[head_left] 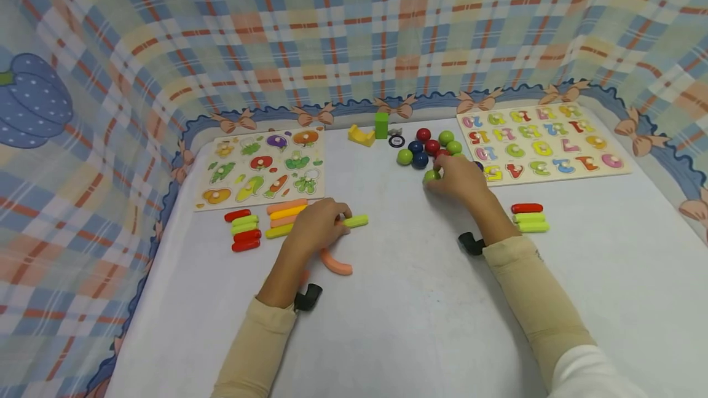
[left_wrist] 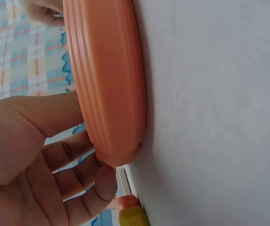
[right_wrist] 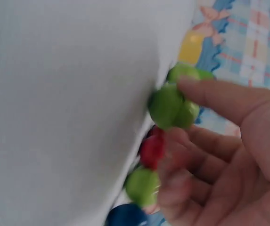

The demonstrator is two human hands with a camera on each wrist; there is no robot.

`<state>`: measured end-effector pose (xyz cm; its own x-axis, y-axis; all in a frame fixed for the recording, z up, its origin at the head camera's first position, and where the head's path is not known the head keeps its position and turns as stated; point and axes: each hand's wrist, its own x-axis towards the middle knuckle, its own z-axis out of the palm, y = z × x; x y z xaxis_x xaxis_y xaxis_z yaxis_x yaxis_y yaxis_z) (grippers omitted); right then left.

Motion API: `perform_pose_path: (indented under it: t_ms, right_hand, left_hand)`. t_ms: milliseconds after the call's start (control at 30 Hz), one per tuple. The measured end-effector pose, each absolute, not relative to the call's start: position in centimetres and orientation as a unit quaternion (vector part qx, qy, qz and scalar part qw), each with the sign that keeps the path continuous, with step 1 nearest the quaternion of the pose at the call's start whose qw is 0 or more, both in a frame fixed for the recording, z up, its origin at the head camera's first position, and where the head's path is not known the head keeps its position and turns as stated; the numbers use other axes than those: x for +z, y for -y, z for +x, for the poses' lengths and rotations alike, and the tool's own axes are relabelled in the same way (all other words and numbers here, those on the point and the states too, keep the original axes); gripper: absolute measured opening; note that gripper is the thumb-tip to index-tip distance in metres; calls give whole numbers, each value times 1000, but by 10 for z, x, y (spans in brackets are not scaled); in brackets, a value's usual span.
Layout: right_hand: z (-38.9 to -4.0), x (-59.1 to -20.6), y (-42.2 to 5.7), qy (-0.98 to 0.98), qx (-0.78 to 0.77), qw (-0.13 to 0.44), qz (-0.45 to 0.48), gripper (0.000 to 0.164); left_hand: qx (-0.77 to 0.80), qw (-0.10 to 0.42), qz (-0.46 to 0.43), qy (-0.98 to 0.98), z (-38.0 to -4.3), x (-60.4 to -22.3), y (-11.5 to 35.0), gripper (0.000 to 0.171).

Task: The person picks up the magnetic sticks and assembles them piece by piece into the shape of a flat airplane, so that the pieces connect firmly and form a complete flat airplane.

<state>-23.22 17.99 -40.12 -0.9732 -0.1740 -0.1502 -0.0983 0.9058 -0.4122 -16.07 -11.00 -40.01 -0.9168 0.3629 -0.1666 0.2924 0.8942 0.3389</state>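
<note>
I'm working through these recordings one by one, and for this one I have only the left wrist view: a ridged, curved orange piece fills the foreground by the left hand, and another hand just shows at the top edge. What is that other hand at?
Observer: That is the right hand; in the head view it appears to pinch a small, round, glossy green ball.
Operator: My view cuts off there. What lies beyond that hand, to its right?
Observer: A pale, rectangular wooden puzzle board set with colourful number pieces.
</note>
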Motion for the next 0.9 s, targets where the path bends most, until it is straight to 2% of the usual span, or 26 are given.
perform_pose_path:
  t_ms: [167, 267, 567, 733, 900]
  right_hand:
    - [-217, -394, -156, -943, -225, 187, -159, 32]
    - [-208, -393, -139, -925, -237, 215, -203, 29]
    - [-195, -402, -105, -897, -269, 226, -269, 27]
    - [-191, -407, -102, -898, -269, 237, -257, 27]
    - [-192, -406, -103, -900, -269, 225, -259, 28]
  left_hand:
    - [156, 116, 170, -966, -158, -398, 109, 23]
    - [156, 116, 174, -965, -157, -397, 107, 24]
    - [144, 106, 182, -967, -156, -398, 103, 24]
    - [142, 106, 176, -968, -156, -400, 103, 22]
    - [150, 105, 164, -969, -156, -399, 105, 24]
